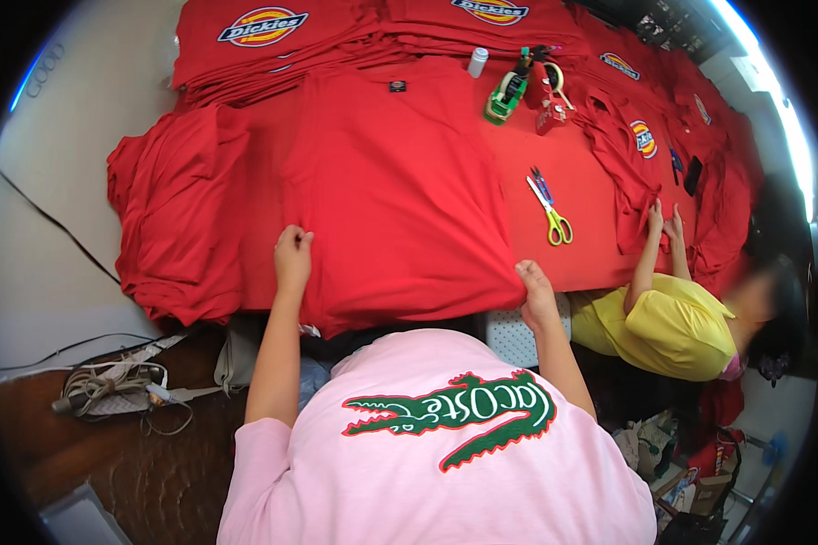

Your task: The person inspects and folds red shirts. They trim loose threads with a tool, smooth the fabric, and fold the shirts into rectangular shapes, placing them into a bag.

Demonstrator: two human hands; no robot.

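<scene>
Your pink shirt (382,463) occupies the lower centre of the frame. The red garment (400,191) lies spread at frame centre. Your right hand (538,289) pinches its lower-right corner; your left hand (293,259), fingers curled, is at its left edge, grip indeterminable. Spreading appears largely done; lower-edge creases remain.

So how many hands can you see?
4: the person's left hand at the left edge of the red shirt, right hand at its lower right corner, and on the right a co-worker's hand with their other hand beside it.
</scene>
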